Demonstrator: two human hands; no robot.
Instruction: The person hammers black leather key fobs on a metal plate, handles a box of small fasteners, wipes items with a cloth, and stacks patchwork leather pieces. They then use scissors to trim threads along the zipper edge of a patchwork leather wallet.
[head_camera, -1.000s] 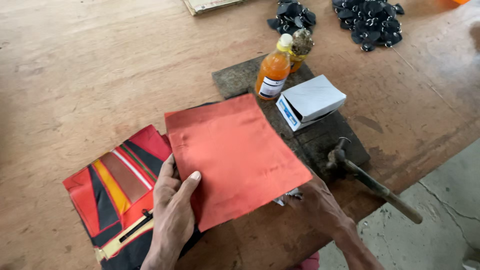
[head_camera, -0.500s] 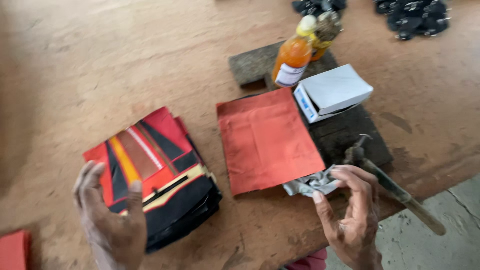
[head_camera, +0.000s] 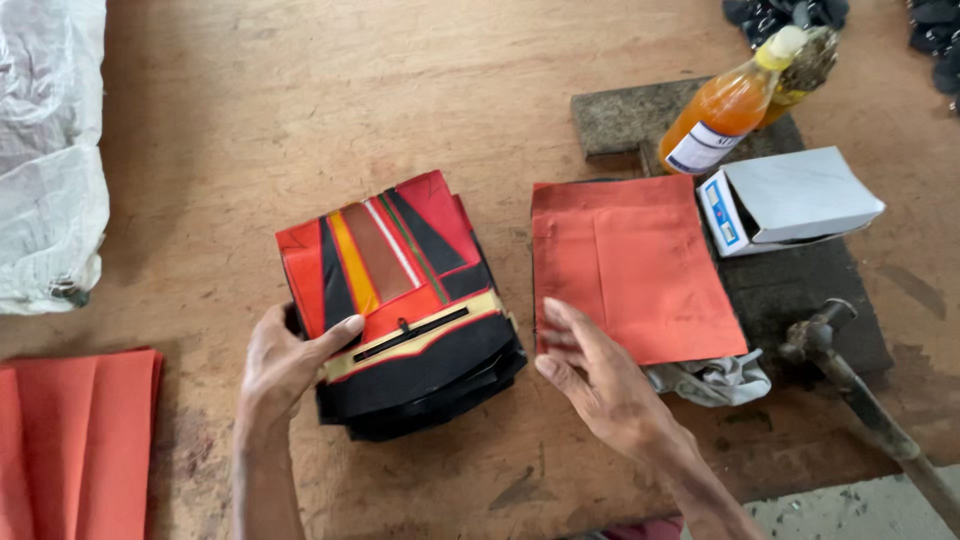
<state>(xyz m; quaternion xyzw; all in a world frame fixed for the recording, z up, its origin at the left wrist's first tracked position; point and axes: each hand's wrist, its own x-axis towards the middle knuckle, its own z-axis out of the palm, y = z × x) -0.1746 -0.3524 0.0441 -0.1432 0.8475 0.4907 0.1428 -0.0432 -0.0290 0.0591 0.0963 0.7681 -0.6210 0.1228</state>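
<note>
While your head camera looks down on the wooden workbench (head_camera: 300, 120), this is how things lie:

Left hand: your left hand (head_camera: 285, 362) grips the left edge of the stack of patchwork pieces (head_camera: 400, 305), thumb laid across the top, fingers curled under the side.

Right hand: your right hand (head_camera: 590, 375) is open, fingers spread and flat, its fingertips resting on the lower left corner of the red sheet (head_camera: 630, 265); it pinches nothing.

Stack: red, orange, brown and black panels with a tan band, lying on the bench between your hands, just left of the red sheet.

Red sheet: flat, partly over the dark mat (head_camera: 810, 290), with a crumpled grey rag (head_camera: 715, 380) poking out beneath its lower edge.

On the mat: an open white and blue carton (head_camera: 790, 200), and behind it a bottle of orange liquid (head_camera: 725, 110) leaning tilted.

Right edge: a metal hammer (head_camera: 850, 375), head by the mat's corner, handle running toward the bench edge.

Far left: a white woven sack (head_camera: 45, 150), and below it more red sheets (head_camera: 75, 440) stacked at the corner.

Top right: a heap of small black parts (head_camera: 785, 12), too dim to name more exactly.
</note>
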